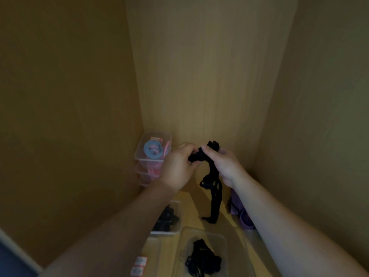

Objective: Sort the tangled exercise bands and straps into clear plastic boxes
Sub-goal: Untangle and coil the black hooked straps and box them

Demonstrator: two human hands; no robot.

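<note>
Both hands raised, left hand (178, 164) and right hand (223, 162) grip clenched on black strap (212, 188).

Black strap (211, 188): upper section hidden inside the fingers of the left hand (179, 164) and right hand (223, 162).
Purple item (237, 208): mostly covered by the right forearm (279, 226); kind cannot be told.
Stacked boxes (147, 156): lower ones partly behind the left hand.
Near box (225, 246): cut off by the bottom edge.
Red-and-white labels (139, 264): print too small to read.
</note>
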